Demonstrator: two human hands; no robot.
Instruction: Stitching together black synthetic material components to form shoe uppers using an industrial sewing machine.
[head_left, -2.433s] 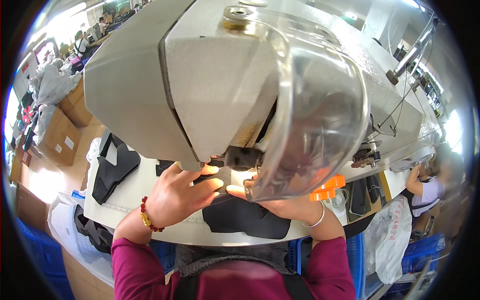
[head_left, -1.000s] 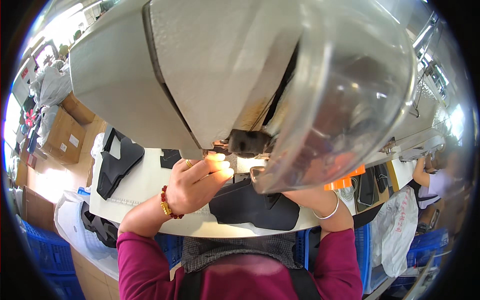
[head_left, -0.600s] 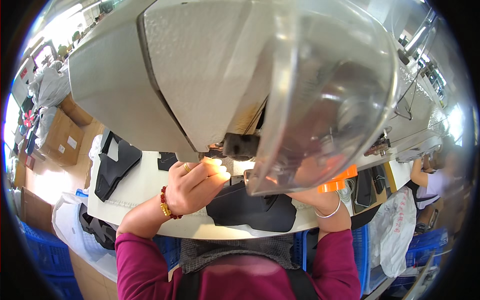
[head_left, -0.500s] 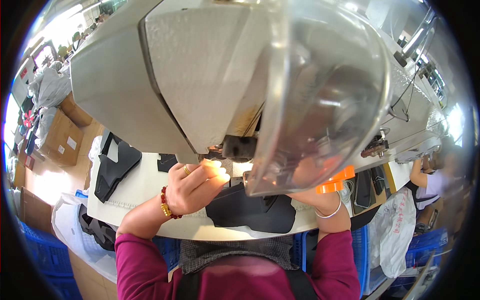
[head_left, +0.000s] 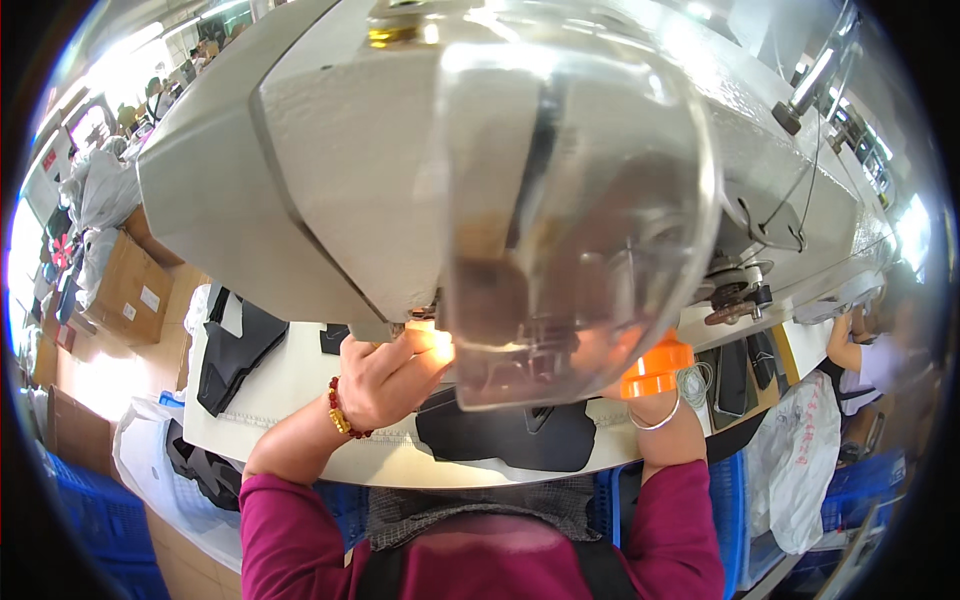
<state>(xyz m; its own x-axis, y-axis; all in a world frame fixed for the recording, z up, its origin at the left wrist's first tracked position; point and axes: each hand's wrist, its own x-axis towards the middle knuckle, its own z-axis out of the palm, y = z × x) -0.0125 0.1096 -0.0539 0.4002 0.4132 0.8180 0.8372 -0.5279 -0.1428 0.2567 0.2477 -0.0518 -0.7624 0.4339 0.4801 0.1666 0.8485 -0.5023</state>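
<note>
Under the head of a large grey sewing machine (head_left: 340,180), my left hand (head_left: 382,385) is closed, its fingers bent together in the bright light near the needle area. Whatever its fingertips grip is hidden from me. A black, flat, cut-out piece (head_left: 510,440) lies on the white table just right of that hand, partly covered by the machine's clear shield (head_left: 580,250). My right hand (head_left: 600,352) reaches behind this shield beside an orange cap-like part (head_left: 657,365); its fingers are blurred and mostly covered.
More black pieces (head_left: 238,350) rest on the white table (head_left: 290,385) at the left. A ruler strip runs along its front. Blue crates (head_left: 95,520) and a white bag (head_left: 795,470) flank the table. Cardboard boxes (head_left: 130,285) stand at far left; another person (head_left: 860,370) sits at far right.
The view has shifted, so the machine's clear shield appears further left and lower. My hands keep nearly the same places by the machine, and the black piece stays almost where it was.
</note>
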